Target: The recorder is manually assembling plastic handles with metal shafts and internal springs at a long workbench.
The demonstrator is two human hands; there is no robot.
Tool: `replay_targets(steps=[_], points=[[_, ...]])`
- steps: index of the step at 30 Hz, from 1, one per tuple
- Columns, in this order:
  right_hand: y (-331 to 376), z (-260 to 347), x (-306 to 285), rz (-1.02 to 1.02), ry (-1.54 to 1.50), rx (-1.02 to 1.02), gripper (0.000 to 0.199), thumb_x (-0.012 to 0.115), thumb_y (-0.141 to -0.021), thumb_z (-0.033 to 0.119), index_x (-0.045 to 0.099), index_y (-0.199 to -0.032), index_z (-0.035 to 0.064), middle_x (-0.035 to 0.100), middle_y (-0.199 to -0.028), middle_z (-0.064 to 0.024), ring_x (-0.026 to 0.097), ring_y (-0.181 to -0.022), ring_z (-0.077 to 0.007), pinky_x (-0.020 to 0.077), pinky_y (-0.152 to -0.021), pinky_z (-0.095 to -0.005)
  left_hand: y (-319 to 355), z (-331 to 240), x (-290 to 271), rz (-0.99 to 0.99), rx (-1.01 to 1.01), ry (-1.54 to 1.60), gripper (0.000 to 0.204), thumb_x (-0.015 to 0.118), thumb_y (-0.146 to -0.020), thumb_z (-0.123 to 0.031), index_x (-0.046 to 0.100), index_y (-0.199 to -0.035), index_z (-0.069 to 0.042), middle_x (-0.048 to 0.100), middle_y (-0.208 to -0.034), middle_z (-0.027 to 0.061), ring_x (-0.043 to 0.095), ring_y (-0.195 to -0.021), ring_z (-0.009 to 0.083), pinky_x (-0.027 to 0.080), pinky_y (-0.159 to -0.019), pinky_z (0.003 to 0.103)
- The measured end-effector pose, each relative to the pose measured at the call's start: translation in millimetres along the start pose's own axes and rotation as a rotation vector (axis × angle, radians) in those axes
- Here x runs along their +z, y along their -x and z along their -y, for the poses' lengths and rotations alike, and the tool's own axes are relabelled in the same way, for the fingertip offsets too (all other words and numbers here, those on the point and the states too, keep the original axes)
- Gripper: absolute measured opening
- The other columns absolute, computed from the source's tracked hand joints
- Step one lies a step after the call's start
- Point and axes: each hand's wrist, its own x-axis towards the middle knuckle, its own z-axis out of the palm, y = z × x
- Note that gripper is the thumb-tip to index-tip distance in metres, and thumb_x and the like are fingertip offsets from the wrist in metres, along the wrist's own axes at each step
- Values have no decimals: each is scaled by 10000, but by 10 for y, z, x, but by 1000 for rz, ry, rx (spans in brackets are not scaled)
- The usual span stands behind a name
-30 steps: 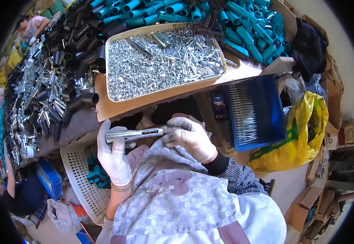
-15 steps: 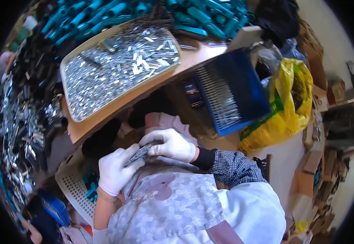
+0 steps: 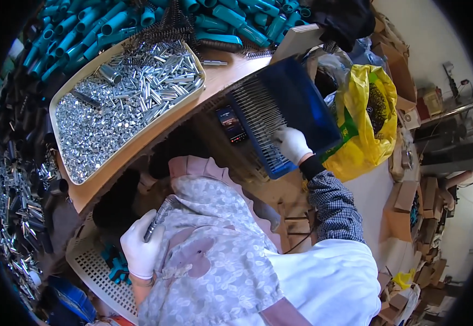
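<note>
- Black tubes lie heaped along the far left, out of the way but probably still within an arm's stretch.
- The left hand, gloved white, is closed around a grey tool and held low over the lap, near a white basket; the tool points up toward the worktop, seemingly kept ready.
- A tray of small silver parts sits tilted on the worktop, so the parts gather where they can be scooped.
- Teal tubes are piled behind it (stock, by the look of it).
- A phone rests beside the blue box, screen up and readable.
- The right hand, well apart from the left, lies on the row of thin pins in the box; whether the fingers pinch one I cannot tell.
- A yellow bag slumps at the right.
</note>
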Motion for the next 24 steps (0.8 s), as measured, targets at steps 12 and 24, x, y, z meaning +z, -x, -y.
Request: replay_targets(steps=[12,24], points=[[80,173,232,153,220,98,189,626,-814,113,719,-974,77,670,-950,-167,682,-903,-377,561,-777,-490,-17,-146,25,58,-12,42,373,712,-789,-49,711,-1149,46,740,-1032,206,733,-925,304,545,-858,339],[-264,1661,-753,-39,-1403,378,195,699,-867,72,616,-1013,-27,702,-871,-110,677,-736,-171,562,-668,-311,78,34,-115,41,-267,391,491,688,-782,-56,650,-1256,63,726,-1093,131,661,-981,159,514,-912,292]])
